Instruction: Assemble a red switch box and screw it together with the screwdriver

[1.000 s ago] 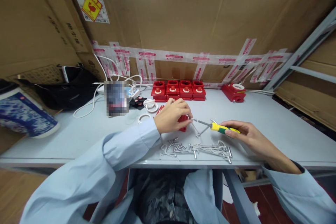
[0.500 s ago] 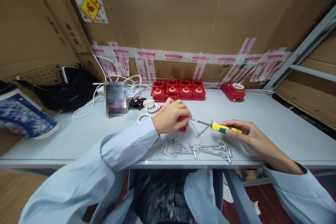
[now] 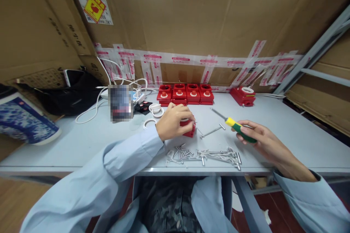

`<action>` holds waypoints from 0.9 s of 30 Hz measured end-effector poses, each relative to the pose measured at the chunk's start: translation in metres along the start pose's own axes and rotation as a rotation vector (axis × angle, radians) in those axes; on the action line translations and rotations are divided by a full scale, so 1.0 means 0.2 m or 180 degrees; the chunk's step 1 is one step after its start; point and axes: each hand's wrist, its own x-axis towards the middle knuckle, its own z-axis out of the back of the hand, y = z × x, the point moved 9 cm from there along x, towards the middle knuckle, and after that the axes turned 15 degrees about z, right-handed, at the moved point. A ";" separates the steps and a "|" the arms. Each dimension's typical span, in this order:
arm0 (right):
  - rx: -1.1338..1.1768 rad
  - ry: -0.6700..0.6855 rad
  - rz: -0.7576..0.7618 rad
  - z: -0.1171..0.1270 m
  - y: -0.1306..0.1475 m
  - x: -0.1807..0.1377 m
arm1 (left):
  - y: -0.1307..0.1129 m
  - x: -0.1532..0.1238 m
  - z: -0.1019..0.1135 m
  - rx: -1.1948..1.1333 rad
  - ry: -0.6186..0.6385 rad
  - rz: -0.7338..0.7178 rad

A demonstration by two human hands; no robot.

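My left hand (image 3: 176, 122) is closed around a small red housing (image 3: 189, 131) on the table and covers most of it. A thin cord runs from the housing's right side to a metal T-shaped rod (image 3: 213, 130) lying on the tabletop. To the right, my right hand (image 3: 258, 136) grips a screwdriver (image 3: 240, 130) with a yellow and green handle. Its bare shaft points up and left, apart from the housing. Nearer the table's front edge lie a pile of metal pins (image 3: 183, 151) and a bundle of rods with white cords (image 3: 220, 155).
Several red housings (image 3: 193, 94) stand in a row at the back, with another red housing (image 3: 242, 96) further right. White rings (image 3: 156, 110) lie left of my left hand. White cables, a black bag (image 3: 82, 94) and a blue-white container (image 3: 26, 118) occupy the left side.
The screwdriver has moved right, away from the housing, and its tip has swung upward. My left hand and the red housing have shifted slightly. The T-shaped rod lies at a different angle.
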 end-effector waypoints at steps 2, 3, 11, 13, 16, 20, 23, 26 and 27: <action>0.0849 -0.0215 -0.0248 -0.08 0.00 0.02 | 0.03 0.00 0.00 -0.0211 -0.0036 0.0124; 0.1203 -0.0255 -0.0345 -0.14 0.01 0.04 | 0.04 0.00 0.00 -0.0292 -0.0059 0.0165; 0.1368 0.0325 -0.0447 -0.55 0.03 0.15 | -0.02 -0.04 0.03 -0.0074 -0.0550 -0.0209; 0.1291 0.0236 -0.0284 -0.57 0.04 0.17 | -0.05 -0.05 0.04 0.0097 -0.0684 -0.0350; 0.1147 0.0090 -0.0209 -0.56 0.04 0.19 | -0.07 -0.06 0.03 0.0414 -0.0835 -0.0489; 0.1210 0.0110 -0.0285 -0.55 0.03 0.20 | -0.09 -0.07 0.02 0.0736 -0.0970 -0.0682; 0.1132 0.0137 -0.0316 -0.54 0.02 0.20 | -0.07 -0.07 0.00 0.0866 -0.0889 -0.0713; 0.1035 0.0188 -0.0266 -0.54 0.02 0.20 | -0.06 -0.06 -0.02 0.0940 -0.0828 -0.0724; 0.1009 0.0202 -0.0250 -0.55 0.02 0.20 | -0.06 -0.07 -0.02 0.0956 -0.0841 -0.0746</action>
